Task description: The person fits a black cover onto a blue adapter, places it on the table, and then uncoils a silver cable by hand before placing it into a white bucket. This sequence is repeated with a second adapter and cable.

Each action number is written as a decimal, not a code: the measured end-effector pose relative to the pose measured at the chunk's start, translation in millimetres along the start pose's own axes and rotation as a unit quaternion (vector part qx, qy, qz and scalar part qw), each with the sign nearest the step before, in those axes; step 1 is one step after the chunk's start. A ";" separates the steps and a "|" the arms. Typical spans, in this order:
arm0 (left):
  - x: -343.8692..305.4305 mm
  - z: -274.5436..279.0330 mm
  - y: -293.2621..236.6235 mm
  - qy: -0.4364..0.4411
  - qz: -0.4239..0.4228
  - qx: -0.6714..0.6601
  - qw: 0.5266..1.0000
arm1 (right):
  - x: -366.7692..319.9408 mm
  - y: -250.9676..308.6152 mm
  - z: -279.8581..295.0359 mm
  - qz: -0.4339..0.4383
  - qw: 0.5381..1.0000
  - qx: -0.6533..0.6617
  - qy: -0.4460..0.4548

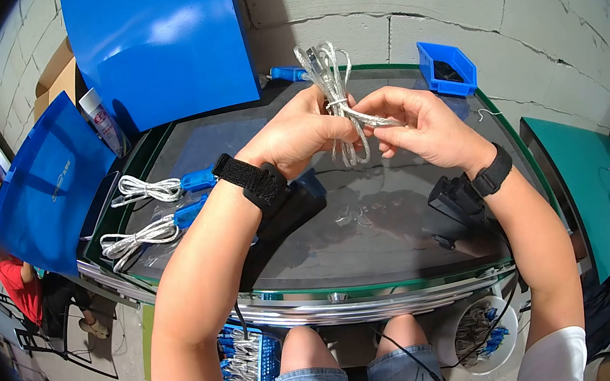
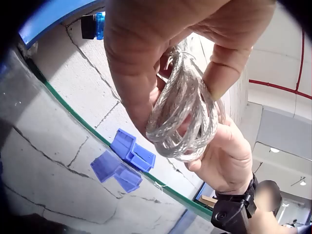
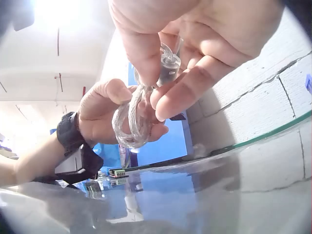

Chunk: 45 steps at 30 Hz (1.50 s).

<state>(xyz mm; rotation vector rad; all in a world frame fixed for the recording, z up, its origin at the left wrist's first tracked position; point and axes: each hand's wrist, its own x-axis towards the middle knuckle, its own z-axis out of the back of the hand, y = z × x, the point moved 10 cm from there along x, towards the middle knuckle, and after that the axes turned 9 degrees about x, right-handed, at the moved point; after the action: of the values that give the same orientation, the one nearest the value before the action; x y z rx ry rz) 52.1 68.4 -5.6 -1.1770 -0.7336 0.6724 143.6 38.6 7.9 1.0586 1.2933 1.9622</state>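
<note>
A silver braided cable point(image 1: 350, 151), looped into a bundle, is held up above the table in both hands. My left hand point(image 1: 309, 129) grips the bundle near its middle, where a strand goes around the loops. From the other side my right hand point(image 1: 422, 123) pinches a length of the same cable between thumb and fingers. The lower loops of the cable point(image 2: 185, 122) hang below the left fingers in the left wrist view. A clear cylindrical piece point(image 3: 169, 68) on the cable shows between the right fingers in the right wrist view, partly hidden by them.
Two coiled cables with blue ends point(image 1: 149, 188) point(image 1: 140, 240) lie at the table's left. A blue bin point(image 1: 448, 66) stands at the back right, a spray can point(image 1: 103, 122) at the back left. Below the table are a blue basket point(image 1: 271, 370) and a white bucket point(image 1: 510, 340) holding cables.
</note>
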 end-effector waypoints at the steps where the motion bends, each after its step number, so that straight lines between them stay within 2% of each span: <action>1: -0.8 -1.9 -0.7 0.009 0.003 -0.008 1.000 | -0.2 -1.1 2.4 -0.006 1.000 -0.001 -0.003; 9: -2.9 0.7 -9.0 -0.006 -0.018 -0.079 0.997 | -0.6 1.8 8.4 0.025 1.000 -0.005 0.003; 11: -1.7 2.8 -7.9 0.002 -0.022 -0.081 0.996 | -1.8 13.8 15.0 0.056 0.996 -0.050 -0.058; 12: -1.7 6.2 -4.6 -0.011 -0.009 -0.075 0.997 | -1.8 14.6 15.5 0.057 0.995 -0.051 -0.058; 17: 1.6 16.9 8.1 -0.042 0.016 -0.041 0.998 | -5.0 10.1 32.1 0.019 0.993 -0.005 -0.114; 19: 1.2 19.8 4.4 -0.068 0.008 -0.037 0.997 | -5.6 11.1 27.3 0.010 0.995 -0.014 -0.098; 21: 1.6 19.2 2.9 -0.067 0.001 -0.030 0.997 | -4.4 10.9 13.0 0.016 0.995 -0.088 -0.038; 23: 1.4 19.8 1.8 -0.066 -0.006 -0.023 0.998 | -3.2 8.0 11.0 0.016 0.995 -0.096 -0.025; 25: 2.0 17.0 0.0 -0.048 -0.016 -0.028 0.998 | -3.1 5.7 16.4 0.009 0.999 -0.028 -0.046; 41: -1.8 10.4 -11.2 -0.053 -0.033 -0.014 0.998 | -2.9 -1.5 19.1 -0.013 1.000 0.022 0.011; 43: -4.3 1.0 -11.1 -0.034 -0.021 0.083 0.996 | 0.2 -0.7 25.1 0.006 0.998 0.053 -0.035; 45: -1.7 -18.7 -9.1 0.031 -0.041 0.121 0.991 | 3.3 -8.8 24.5 0.024 0.998 0.057 -0.008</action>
<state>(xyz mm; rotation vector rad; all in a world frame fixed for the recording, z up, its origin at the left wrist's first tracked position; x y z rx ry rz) 66.8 54.3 -1.1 -0.9360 -0.6256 0.6347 162.7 56.5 6.3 1.1680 1.3975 1.9291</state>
